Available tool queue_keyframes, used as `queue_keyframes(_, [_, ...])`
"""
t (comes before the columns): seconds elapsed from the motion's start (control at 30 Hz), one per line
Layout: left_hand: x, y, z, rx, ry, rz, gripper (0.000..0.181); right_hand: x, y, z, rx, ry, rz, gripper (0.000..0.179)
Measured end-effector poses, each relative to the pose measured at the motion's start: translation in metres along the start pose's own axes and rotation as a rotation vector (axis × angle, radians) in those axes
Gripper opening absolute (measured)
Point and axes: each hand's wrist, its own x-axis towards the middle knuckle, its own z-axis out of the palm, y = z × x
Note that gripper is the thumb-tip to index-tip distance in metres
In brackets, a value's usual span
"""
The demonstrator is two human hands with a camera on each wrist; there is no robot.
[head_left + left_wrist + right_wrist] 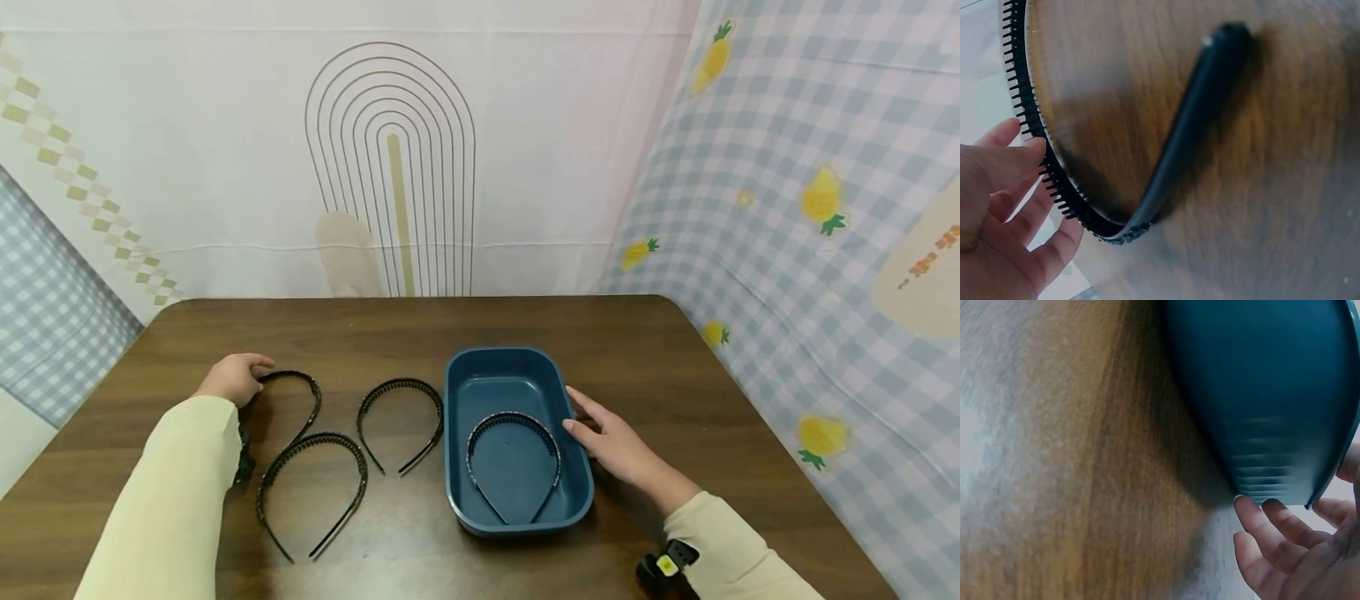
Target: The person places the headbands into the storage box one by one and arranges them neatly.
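My left hand pinches a black headband at the left of the table. The left wrist view shows the thumb and fingertips on its toothed band, one smooth end curving away over the wood. My right hand rests at the right side of a blue rectangular tub, thumb at the rim, fairly straight fingers along the outer wall. Inside the tub lies one black headband with a sparkly edge.
Two more black headbands lie on the brown wooden table: one at the front left, close against the held one, and another beside the tub's left wall. A patterned cloth hangs behind the table.
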Motion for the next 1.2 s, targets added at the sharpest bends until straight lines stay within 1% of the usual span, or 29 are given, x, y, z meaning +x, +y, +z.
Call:
queue_keyframes(0.23, [-0.004, 0.001, 0.000, -0.014, 0.003, -0.040, 0.047, -0.001, -0.001, 0.001, 0.013, -0.003, 0.003, 0.058])
queue_keyframes(0.43, [-0.005, 0.001, 0.000, -0.011, 0.016, -0.053, 0.047, -0.001, 0.000, 0.001, 0.014, 0.004, 0.008, 0.058])
queue_keyframes(0.6, [-0.005, -0.002, 0.000, -0.016, 0.016, -0.068, 0.046, -0.001, 0.000, 0.001, 0.025, -0.002, 0.001, 0.059])
queue_keyframes(0.8, [-0.002, -0.006, 0.000, -0.031, 0.019, -0.061, 0.045, -0.001, 0.001, 0.000, 0.008, -0.004, -0.013, 0.059])
queue_keyframes(0.97, [0.001, -0.005, -0.007, -0.033, 0.040, -0.046, 0.045, -0.001, 0.001, 0.000, 0.004, -0.008, -0.018, 0.059])
queue_keyframes(1.2, [0.006, 0.007, -0.018, -0.057, 0.055, 0.017, 0.044, 0.001, 0.003, 0.000, 0.000, -0.005, -0.008, 0.059])
